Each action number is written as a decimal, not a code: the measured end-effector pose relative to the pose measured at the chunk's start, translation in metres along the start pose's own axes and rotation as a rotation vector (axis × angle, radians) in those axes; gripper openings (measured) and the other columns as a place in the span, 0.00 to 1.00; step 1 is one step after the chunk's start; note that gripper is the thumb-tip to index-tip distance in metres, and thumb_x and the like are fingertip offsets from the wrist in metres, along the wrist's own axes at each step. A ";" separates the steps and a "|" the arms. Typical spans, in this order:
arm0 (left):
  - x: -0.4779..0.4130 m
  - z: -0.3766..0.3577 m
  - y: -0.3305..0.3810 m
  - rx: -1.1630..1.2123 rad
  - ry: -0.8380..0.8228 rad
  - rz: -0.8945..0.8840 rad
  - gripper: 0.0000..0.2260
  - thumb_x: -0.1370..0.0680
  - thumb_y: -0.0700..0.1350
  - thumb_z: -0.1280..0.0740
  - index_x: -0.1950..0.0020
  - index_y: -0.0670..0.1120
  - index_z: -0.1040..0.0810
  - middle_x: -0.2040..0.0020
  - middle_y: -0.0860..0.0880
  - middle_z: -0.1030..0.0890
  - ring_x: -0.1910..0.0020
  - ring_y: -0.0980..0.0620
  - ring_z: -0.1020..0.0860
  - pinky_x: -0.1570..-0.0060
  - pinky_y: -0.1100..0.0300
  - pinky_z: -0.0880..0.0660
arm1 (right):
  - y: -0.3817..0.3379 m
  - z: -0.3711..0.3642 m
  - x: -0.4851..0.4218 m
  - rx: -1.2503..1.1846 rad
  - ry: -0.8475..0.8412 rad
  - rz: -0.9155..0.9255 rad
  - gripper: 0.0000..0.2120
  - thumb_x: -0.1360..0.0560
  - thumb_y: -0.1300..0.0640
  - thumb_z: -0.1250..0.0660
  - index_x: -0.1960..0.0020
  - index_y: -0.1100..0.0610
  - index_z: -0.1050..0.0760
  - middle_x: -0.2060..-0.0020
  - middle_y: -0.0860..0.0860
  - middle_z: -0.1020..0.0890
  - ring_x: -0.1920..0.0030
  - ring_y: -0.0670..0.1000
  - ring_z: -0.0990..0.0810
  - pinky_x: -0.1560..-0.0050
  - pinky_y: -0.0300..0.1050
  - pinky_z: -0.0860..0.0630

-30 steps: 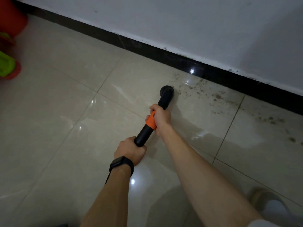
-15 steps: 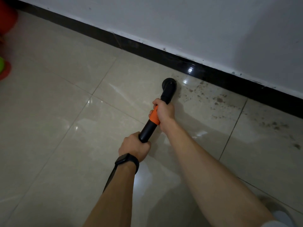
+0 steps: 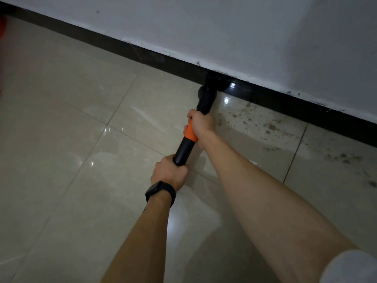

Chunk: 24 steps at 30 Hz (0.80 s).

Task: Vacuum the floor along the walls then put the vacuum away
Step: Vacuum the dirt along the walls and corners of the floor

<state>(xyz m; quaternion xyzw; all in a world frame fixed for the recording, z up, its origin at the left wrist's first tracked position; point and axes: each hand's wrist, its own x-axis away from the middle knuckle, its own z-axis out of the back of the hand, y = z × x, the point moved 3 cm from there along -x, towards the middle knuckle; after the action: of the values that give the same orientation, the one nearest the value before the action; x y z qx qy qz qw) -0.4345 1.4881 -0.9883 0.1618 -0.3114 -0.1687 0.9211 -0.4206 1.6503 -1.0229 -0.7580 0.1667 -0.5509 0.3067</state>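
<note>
- Right hand [image 3: 202, 124] wrapped round the black vacuum wand [image 3: 184, 149] at centre frame, fingers curled over the top of the orange collar [image 3: 189, 132], knuckles up.
- Left hand [image 3: 169, 173] fisted round the near end of the wand, just below and left of the right hand; a short bare stretch of black tube shows between the two.
- Black smartwatch [image 3: 160, 192] on the left wrist.
- Wand slants from lower centre up and right to the round nozzle [image 3: 206, 93], which sits on the beige tile floor [image 3: 61, 99] right against the glossy black baseboard [image 3: 102, 40]; nozzle edge blends into the baseboard, exact contact hard to tell.
- Baseboard runs diagonally from upper left to right edge, white wall [image 3: 224, 27] above it.
- Brown dirt specks [image 3: 269, 126] scattered on the tiles right of the nozzle, along the baseboard.
- Both forearms bare, white sleeve [image 3: 350, 268] at lower right corner.
- Blurry red object [image 3: 2, 25] cut off at the upper left edge.
</note>
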 end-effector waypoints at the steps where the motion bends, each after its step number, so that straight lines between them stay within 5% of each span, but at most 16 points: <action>1: -0.002 0.002 -0.001 0.019 0.004 0.009 0.04 0.34 0.49 0.33 0.60 0.55 0.25 0.66 0.52 0.21 0.69 0.50 0.22 0.71 0.62 0.31 | -0.001 -0.004 -0.001 0.014 0.006 0.003 0.05 0.30 0.62 0.31 0.58 0.58 0.27 0.76 0.48 0.23 0.79 0.51 0.23 0.70 0.45 0.23; 11: -0.012 0.017 -0.011 0.316 -0.039 0.139 0.14 0.42 0.49 0.30 0.60 0.47 0.21 0.65 0.44 0.18 0.67 0.43 0.20 0.67 0.52 0.20 | -0.007 -0.049 0.002 0.094 -0.094 -0.028 0.08 0.24 0.65 0.35 0.45 0.62 0.27 0.63 0.55 0.23 0.77 0.50 0.20 0.72 0.45 0.21; 17: -0.010 0.021 -0.017 0.364 0.003 0.149 0.10 0.41 0.48 0.30 0.61 0.47 0.21 0.68 0.46 0.18 0.72 0.47 0.21 0.73 0.60 0.27 | -0.009 -0.063 0.007 0.144 -0.158 -0.054 0.08 0.23 0.65 0.35 0.44 0.62 0.28 0.60 0.55 0.22 0.75 0.50 0.21 0.71 0.44 0.21; 24: -0.022 0.020 -0.018 0.555 -0.040 0.215 0.11 0.42 0.44 0.30 0.63 0.43 0.24 0.75 0.47 0.24 0.77 0.47 0.26 0.71 0.57 0.26 | -0.016 -0.086 0.000 0.349 -0.189 -0.003 0.12 0.20 0.62 0.36 0.38 0.64 0.28 0.52 0.55 0.22 0.77 0.48 0.19 0.72 0.43 0.20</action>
<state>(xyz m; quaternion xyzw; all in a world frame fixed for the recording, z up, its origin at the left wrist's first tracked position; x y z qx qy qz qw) -0.4678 1.4775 -0.9918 0.3703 -0.3790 0.0181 0.8479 -0.5021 1.6383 -0.9946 -0.7418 0.0380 -0.4984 0.4470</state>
